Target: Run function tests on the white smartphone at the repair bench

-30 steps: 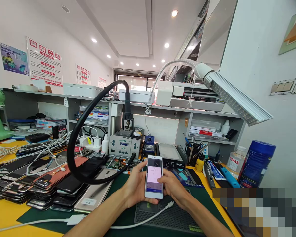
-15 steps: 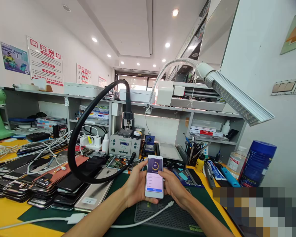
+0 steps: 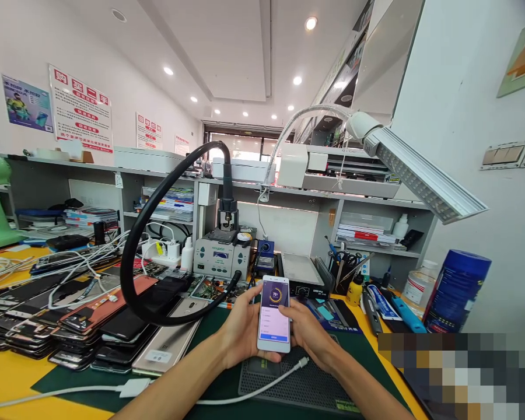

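I hold a white smartphone point(image 3: 274, 315) upright over a black ribbed mat point(image 3: 297, 385). Its lit screen shows a purple circle at the top and a pale list below. My left hand point(image 3: 240, 332) wraps around the phone's left edge and back. My right hand point(image 3: 308, 335) cups the right edge, with the thumb lying on the screen. A white charging cable point(image 3: 262, 388) with a loose plug lies on the mat just below the phone, not connected to it.
Stacks of phones and screens point(image 3: 70, 326) cover the left of the yellow bench. A black hose point(image 3: 133, 251) loops up to a rework station point(image 3: 221, 256). A desk lamp point(image 3: 420, 169) hangs overhead right. Tools, bottles and a blue canister point(image 3: 457, 289) stand at right.
The phone's screen switched from a pink panel to a purple dial with a list, and the dial's figure rose. My hands and the phone barely moved.
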`<action>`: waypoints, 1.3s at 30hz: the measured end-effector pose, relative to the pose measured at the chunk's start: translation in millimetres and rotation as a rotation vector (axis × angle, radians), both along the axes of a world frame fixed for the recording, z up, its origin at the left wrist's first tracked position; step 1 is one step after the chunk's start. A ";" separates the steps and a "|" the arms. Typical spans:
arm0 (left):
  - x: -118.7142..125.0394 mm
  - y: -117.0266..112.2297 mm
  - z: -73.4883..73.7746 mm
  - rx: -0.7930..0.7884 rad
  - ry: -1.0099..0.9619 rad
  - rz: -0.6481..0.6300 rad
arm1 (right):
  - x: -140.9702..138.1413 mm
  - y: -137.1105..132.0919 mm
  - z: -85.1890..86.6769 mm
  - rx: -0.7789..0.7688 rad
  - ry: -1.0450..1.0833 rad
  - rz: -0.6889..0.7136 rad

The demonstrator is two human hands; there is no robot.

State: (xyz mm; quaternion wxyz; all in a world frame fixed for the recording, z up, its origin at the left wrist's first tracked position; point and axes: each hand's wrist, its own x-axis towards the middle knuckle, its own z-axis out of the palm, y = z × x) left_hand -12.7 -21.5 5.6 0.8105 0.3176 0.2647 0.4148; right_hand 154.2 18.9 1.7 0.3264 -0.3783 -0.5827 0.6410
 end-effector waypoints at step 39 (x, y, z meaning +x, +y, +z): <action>4.2 -0.8 -3.9 0.011 0.152 0.103 | 1.1 0.5 0.3 -0.009 0.061 0.021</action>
